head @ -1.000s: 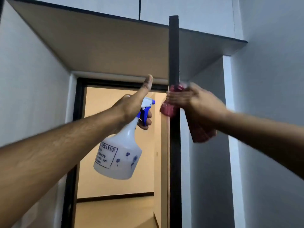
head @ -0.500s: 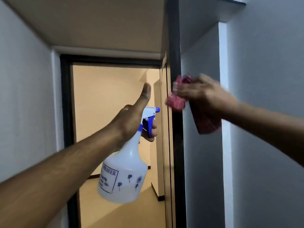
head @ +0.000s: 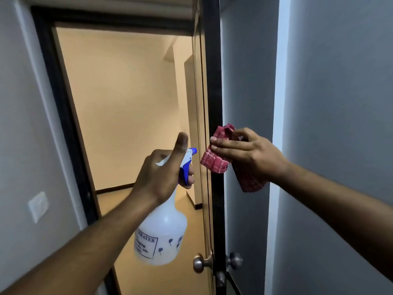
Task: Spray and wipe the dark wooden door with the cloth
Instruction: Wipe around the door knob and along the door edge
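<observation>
The dark wooden door (head: 215, 81) stands open and shows edge-on right in the middle, so you mostly get its narrow black edge. The right hand (head: 253, 155) has the red checked cloth (head: 214, 163) bunched up against that edge, well above the knobs. Its fingers (head: 226, 145) are wrapped over the cloth and clamped on it, and a loose flap hangs below the palm.

The left hand (head: 158, 177) grips the neck of a translucent white plastic spray bottle (head: 163, 233), thumb sticking straight up. The other fingers (head: 190, 176) are curled round the front at the blue trigger. The blue nozzle points toward the door, just beside the cloth.

Round metal doorknobs (head: 198, 264) sit lower down on both faces. A white wall switch (head: 38, 206) is on the grey wall left of the dark door frame (head: 61, 99).
</observation>
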